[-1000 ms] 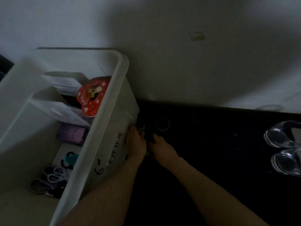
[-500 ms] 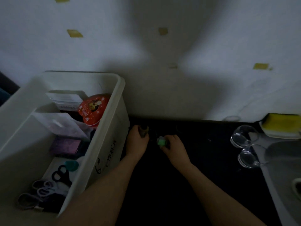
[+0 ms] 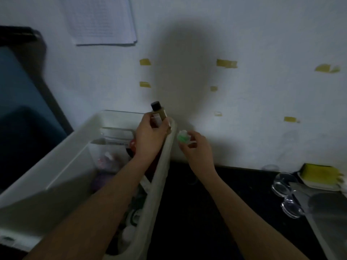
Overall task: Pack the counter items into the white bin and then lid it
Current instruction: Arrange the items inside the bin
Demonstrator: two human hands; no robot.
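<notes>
Left hand (image 3: 150,136) grips bottle (image 3: 158,114) over bin (image 3: 62,166).

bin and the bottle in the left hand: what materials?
Bin: looks like white plastic, matte to semi-gloss, with smooth moulded walls and a rolled rim. Bottle held by the left hand: translucent brownish body, dark cap; plastic or glass, too dim to tell.

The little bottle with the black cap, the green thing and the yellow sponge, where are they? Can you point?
Bottle (image 3: 158,112): head view, on its body below the cap.
Green thing (image 3: 183,137): head view, on its green middle.
Yellow sponge (image 3: 319,172): head view, on its top face.
</notes>
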